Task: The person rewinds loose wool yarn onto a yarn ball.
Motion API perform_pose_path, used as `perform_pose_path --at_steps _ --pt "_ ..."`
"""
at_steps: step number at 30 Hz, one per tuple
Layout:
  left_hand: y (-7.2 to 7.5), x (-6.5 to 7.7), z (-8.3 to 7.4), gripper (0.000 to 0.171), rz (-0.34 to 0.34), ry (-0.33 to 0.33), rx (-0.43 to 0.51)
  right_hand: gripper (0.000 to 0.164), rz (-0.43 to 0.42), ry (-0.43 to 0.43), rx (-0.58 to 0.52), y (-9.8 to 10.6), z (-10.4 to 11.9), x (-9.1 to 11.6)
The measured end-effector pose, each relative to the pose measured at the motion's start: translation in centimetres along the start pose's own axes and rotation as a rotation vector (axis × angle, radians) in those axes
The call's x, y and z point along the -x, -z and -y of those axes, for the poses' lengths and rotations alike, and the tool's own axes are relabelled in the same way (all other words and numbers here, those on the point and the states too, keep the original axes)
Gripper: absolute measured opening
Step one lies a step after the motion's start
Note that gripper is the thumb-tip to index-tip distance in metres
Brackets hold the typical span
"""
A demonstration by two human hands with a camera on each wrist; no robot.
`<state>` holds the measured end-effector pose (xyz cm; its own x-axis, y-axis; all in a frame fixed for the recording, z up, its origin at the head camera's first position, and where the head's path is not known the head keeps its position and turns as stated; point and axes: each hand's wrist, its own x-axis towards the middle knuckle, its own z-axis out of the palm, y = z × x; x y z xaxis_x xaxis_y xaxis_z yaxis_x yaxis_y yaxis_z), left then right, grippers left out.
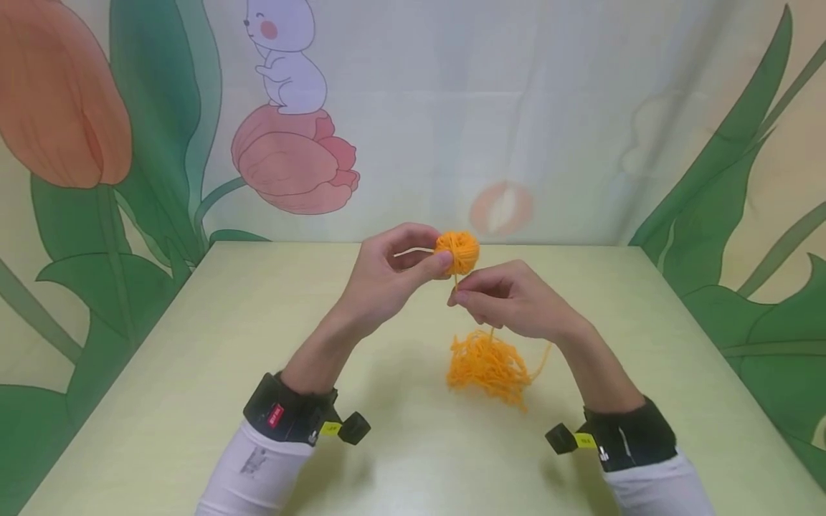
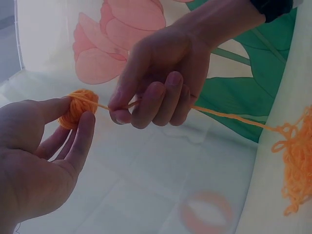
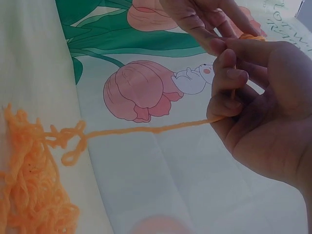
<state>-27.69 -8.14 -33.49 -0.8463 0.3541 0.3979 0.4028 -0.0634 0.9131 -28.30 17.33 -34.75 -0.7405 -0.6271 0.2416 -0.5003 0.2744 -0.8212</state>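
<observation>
A small ball of orange yarn (image 1: 459, 251) is held up above the table between the thumb and fingers of my left hand (image 1: 393, 272). Just below and to the right of it, my right hand (image 1: 516, 297) pinches the yarn strand (image 2: 102, 105) between thumb and forefinger, its other fingers curled in. From that hand the strand runs down to a loose, tangled pile of orange yarn (image 1: 490, 365) lying on the table. In the right wrist view the ball is mostly hidden behind the hands, with only a bit of orange showing.
The pale yellow table (image 1: 226, 344) carries the yarn pile near its middle. Behind it hangs a curtain (image 1: 413, 129) printed with tulips, leaves and a white cartoon animal. A loose yarn end (image 1: 543, 362) sticks out right of the pile.
</observation>
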Motion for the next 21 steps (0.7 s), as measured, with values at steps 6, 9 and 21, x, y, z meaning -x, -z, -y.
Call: perform_pose_path --at_steps 6,9,21 --pt "-0.2 0.1 -0.2 0.024 0.090 0.017 0.023 0.017 -0.002 -0.030 -0.005 0.4 -1.0 -0.1" --pt "-0.2 0.2 -0.2 0.023 0.126 0.031 0.016 0.016 -0.008 -0.035 -0.013 0.6 -1.1 -0.1" --pt "-0.3 0.2 0.0 0.020 0.208 0.032 -0.055 0.017 -0.078 -0.057 0.037 1.4 -1.5 0.1"
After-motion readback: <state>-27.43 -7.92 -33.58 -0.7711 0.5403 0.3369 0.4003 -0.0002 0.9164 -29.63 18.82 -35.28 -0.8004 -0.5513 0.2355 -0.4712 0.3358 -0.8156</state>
